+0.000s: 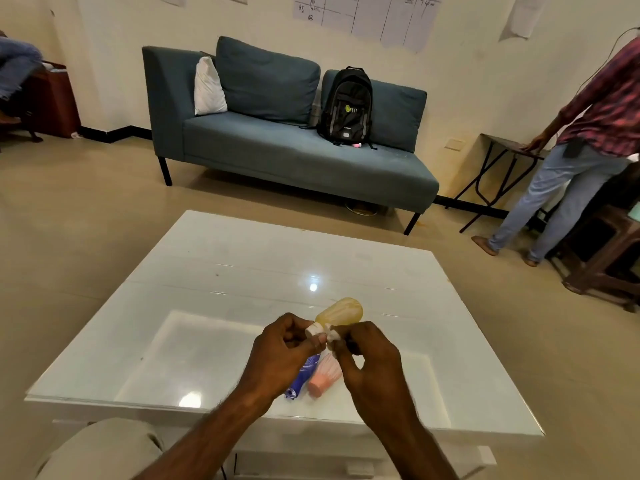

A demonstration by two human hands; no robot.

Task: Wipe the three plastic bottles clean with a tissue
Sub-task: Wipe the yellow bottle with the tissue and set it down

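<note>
A yellow plastic bottle (341, 312) with a white cap is held above the white table (221, 271), its body pointing away from me. My left hand (284, 355) grips its cap end. My right hand (370, 362) pinches a small wad of white tissue (333, 336) against the bottle's neck. Under my hands a blue bottle (304, 379) and a pink bottle (325, 377) lie on their sides on the table, side by side and partly hidden.
A teal sofa (277, 147) with a black backpack (346, 105) stands beyond the table. At the right a person (581, 140) stands by a folding table (502, 168) and wooden stools. My knee shows at the lower left.
</note>
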